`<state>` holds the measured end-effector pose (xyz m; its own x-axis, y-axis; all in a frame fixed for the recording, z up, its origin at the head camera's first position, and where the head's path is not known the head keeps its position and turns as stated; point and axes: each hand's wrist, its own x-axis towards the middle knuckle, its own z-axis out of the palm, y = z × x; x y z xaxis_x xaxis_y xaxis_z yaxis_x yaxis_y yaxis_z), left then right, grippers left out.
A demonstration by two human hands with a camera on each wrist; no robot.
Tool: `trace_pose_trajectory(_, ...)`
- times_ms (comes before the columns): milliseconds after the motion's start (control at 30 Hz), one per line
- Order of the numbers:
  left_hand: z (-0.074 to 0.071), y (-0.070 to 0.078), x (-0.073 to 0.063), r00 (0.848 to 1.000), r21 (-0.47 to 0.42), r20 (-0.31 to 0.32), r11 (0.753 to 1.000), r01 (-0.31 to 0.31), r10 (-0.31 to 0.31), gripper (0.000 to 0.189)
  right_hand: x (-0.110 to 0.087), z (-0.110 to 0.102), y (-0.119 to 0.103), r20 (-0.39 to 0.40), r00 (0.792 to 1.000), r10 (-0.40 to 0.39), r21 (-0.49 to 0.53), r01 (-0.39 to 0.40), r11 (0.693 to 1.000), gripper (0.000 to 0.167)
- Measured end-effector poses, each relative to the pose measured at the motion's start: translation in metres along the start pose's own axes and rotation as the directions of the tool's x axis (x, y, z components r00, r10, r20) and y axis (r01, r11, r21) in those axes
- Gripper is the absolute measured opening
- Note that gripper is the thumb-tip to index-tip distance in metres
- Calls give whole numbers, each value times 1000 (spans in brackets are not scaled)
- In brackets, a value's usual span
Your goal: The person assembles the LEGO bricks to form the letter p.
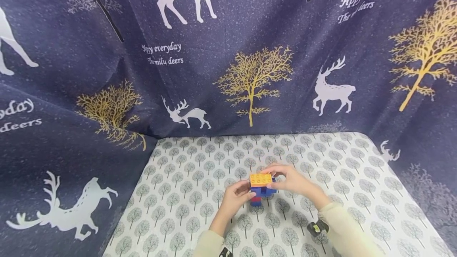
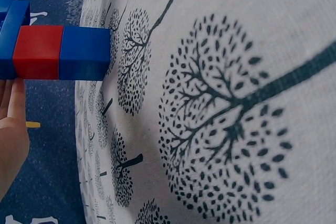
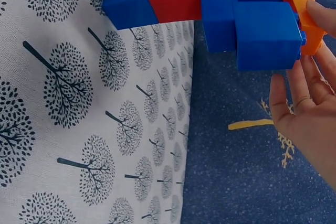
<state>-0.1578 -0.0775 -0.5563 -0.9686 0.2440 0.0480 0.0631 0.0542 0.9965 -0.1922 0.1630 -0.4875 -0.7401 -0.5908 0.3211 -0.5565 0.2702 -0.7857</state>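
Note:
A tower of toy building bricks stands between the two hands. At its base is a blue brick [image 2: 85,53], with a red brick [image 2: 37,52] above it. Wider blue bricks [image 3: 268,35] spread out over the red one, and a studded orange brick [image 1: 260,179] forms the top. The left hand [image 1: 233,199] holds the tower's left side, thumb in front, at the level of the blue bricks. From the right, the right hand [image 1: 290,179] pinches the orange brick between thumb and fingers. In the right wrist view, studs show along the seam between orange and blue.
The bricks are over a table covered by a white cloth [image 1: 192,169] with a grey tree print. A dark blue curtain [image 1: 228,102] printed with deer and golden trees hangs behind the table and along its sides.

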Motion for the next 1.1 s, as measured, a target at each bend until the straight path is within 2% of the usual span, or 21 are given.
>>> trace_pose_trajectory(200, 1, 2, -1, 1000, -18, 5, 1000, -2, 2, 44, -1, 2, 0, 5, 999, -42, 3, 42, 999, 39)
trace_pose_trajectory(367, 1, 2, -2, 1000, 2, -4, 1000, 4, -4, 44, -3, 2, 2, 1, 998, -65, -17, 65, 998, 40)
trace_pose_trajectory(633, 0, -2, -2, 999, 3, -2, 999, 33, -33, 46, -4, 4, 0, 15, 1000, -27, -19, 27, 999, 39)
trace_pose_trajectory(867, 1, -3, -2, 1000, -1, 6, 1000, 2, -2, 44, -5, 4, 1, 20, 999, -33, -21, 33, 999, 39)
trace_pose_trajectory(1100, 0, 1, 0, 1000, 0, 6, 1000, 3, -3, 43, -1, 3, -9, 15, 999, -45, -47, 45, 998, 38)
